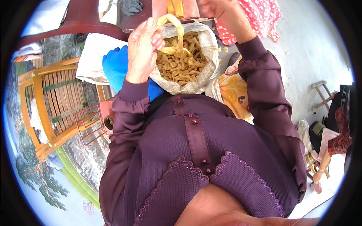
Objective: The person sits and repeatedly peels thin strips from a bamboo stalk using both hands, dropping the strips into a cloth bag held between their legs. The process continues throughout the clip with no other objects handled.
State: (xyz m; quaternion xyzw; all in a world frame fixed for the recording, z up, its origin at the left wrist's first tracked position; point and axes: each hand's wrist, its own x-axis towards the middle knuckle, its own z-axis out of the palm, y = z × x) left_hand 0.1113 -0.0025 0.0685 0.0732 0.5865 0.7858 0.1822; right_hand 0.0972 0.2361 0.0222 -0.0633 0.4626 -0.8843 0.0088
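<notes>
My left hand (144, 47) is closed on a long, limp yellowish strip (178, 32), which loops up from its fingers and droops over an open woven sack (209, 54). The sack holds several short brown-yellow pieces (181, 67). Higher up and to the right, my right hand (222, 11) is smeared by motion beside a reddish board (188, 10) with a yellow wooden piece (174, 7) on it; whether it holds anything is unclear.
At left are a wooden slatted chair (37, 86), a blue cloth (115, 62) and a white cloth (90, 49). Red floral fabric (256, 19) lies at upper right. A small folding stool (318, 92) and another person's bare arm (320, 169) show at right.
</notes>
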